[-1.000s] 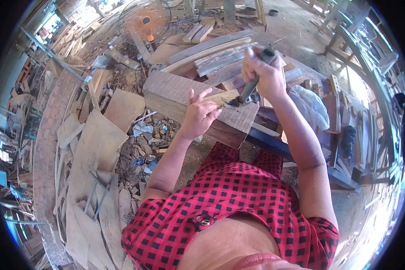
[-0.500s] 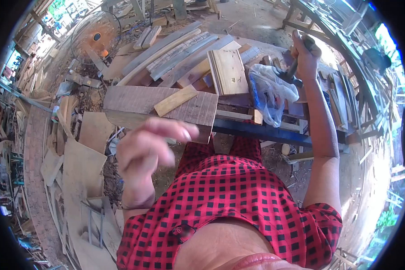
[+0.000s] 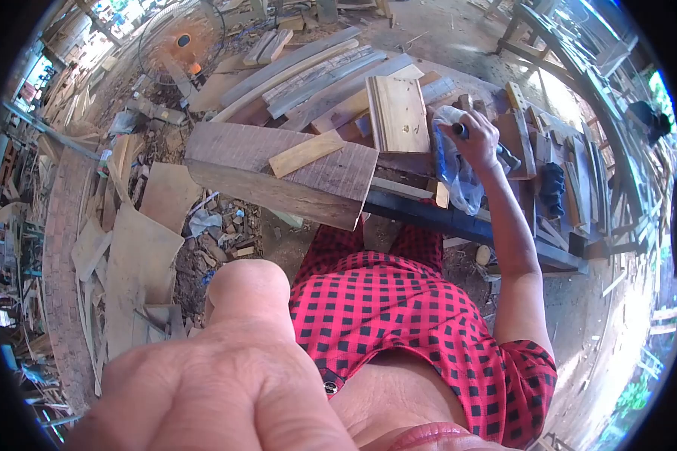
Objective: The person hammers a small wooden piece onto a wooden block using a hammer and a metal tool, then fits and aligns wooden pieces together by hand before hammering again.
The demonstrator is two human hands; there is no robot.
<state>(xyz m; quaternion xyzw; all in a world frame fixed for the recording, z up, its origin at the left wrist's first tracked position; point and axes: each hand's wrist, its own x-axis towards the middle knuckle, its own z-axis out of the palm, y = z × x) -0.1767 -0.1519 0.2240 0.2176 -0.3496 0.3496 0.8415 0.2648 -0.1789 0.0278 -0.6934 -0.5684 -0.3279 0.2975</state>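
My right hand is closed around the dark handle of a hammer, over a clear plastic bag among the wood pieces. The handle's end points left, and part of the hammer is hidden by my hand. My left hand looms large, close to the camera at the bottom left; its fingers do not show. A short wooden strip lies aslant on a thick wooden beam in front of me. Just right of the beam rests a pale grooved wooden panel.
Several planks are piled behind the beam. A round fan stands at the far left. Plywood sheets and scraps lie on the left floor. A dark rail runs along the near bench edge, and more boards are stacked at right.
My left hand has risen from near the beam to close to the camera. My right hand has lowered the hammer toward the plastic bag. The view has shifted slightly.
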